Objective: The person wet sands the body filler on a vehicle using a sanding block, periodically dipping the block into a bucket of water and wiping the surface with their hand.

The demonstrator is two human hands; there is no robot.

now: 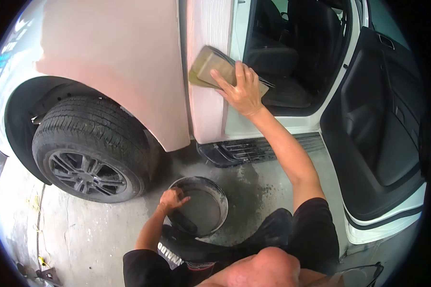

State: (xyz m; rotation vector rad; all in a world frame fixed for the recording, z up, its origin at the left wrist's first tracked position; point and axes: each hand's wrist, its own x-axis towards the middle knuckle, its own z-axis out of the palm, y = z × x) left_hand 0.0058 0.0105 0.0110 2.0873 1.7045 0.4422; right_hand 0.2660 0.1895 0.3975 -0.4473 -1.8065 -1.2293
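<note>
Tire (pixel 88 148) at left; left hand (pixel 173 198) at the rim of the bucket (pixel 219 192), lower centre, whether gripping I cannot tell; panel (pixel 208 112), upper centre, with the block (pixel 214 67) over it, gripped by the right hand (pixel 242 91); open door (pixel 383 119), far right

The right fingers (pixel 242 75) hold a block (pixel 218 68) against the pinkish panel (pixel 208 112).
</note>
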